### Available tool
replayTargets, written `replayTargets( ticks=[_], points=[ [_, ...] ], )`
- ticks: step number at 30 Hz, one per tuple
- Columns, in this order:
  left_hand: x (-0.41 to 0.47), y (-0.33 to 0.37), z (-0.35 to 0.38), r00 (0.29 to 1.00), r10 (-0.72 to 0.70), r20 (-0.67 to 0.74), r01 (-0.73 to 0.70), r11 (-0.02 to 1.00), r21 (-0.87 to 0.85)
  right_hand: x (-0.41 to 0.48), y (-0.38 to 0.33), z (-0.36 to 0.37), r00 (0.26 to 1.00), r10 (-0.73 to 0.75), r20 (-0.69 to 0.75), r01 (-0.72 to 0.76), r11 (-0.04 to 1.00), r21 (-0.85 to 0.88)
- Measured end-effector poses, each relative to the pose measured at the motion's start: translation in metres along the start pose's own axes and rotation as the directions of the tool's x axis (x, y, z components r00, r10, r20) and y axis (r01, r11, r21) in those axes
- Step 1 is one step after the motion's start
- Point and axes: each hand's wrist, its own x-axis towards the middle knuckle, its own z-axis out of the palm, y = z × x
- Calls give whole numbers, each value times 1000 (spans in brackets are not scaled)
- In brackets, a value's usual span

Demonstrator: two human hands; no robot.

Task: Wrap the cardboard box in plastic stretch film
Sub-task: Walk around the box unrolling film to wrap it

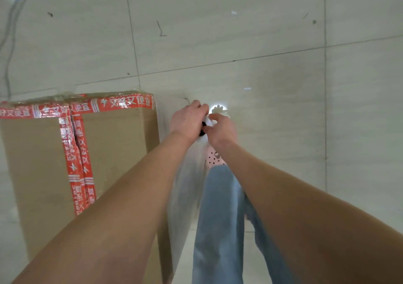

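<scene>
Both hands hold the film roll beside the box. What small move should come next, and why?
Probably carry the film roll leftward around the far corner of the cardboard box, keeping tension. The left hand and right hand both grip the roll near that corner, and the stretched film trails back along the box's right side.

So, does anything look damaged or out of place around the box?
Nothing serious. The red tape along the seam of the cardboard box is wrinkled, with a dark gap between its two strips. Small scraps lie on the floor tiles.
</scene>
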Motion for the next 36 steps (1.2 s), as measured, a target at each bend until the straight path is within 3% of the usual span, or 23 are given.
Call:
replayTargets(
  ticks=[6, 10, 14, 19, 23, 26, 30, 33, 36],
  points=[
    [18, -3, -12, 1000, 19, 6, -20, 999, 25, 11, -8, -1, 999, 41, -29, -40, 998, 43],
    [27, -14, -15, 979, -202, 16, 201, 962, -185, 11, -13, 0, 990, 116, -76, -107, 987, 120],
    [36, -24, -21, 907, -416, 64, 413, 851, -325, 16, -30, 1, 969, 245, 13, -239, 930, 279],
    [40, -33, -26, 837, -530, 134, 529, 724, -442, 35, -65, 3, 981, 169, -94, -124, 922, 366],
    [49, -33, -42, 899, -428, 91, 430, 829, -358, 43, -78, -7, 977, 140, -161, -86, 949, 304],
    [60, -29, -51, 979, -202, -22, 192, 955, -226, 42, -77, -14, 980, 124, -157, -84, 968, 238],
    [72, -23, -54, 997, 56, -62, -61, 995, -84, 46, -80, -19, 987, 77, -144, -53, 985, 162],
    [79, -26, -57, 996, 44, -83, -52, 994, -95, 51, -85, -22, 993, 48, -112, -36, 993, 109],
    [85, -35, -61, 994, -76, -78, 58, 975, -216, 53, -91, -19, 989, 32, -146, -18, 995, 95]
  ],
)
